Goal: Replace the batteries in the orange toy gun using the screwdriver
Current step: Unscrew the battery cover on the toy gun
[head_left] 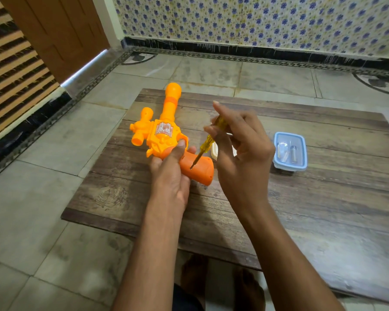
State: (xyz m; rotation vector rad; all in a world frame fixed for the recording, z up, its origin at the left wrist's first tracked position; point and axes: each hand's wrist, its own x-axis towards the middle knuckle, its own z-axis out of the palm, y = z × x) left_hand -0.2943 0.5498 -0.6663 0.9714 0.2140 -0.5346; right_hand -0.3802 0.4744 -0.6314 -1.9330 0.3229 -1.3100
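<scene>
Orange toy gun (164,133), gripped by the left hand (170,173) above the worktop (323,198), barrel at 12 o'clock, meets the right hand (243,153)'s pinched screwdriver (206,145); turning the grip screw likely follows.

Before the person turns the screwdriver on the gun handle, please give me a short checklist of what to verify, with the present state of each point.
1. Left hand grips the orange toy gun firmly: ok.
2. Right hand pinches the screwdriver handle: ok.
3. Tip touches the grip at the screw spot: ok.
4. Tip seated properly in the screw head: cannot tell, too small.
5. Container with the batteries stands within reach on the board: ok.
6. Batteries fresh: cannot tell.
</scene>
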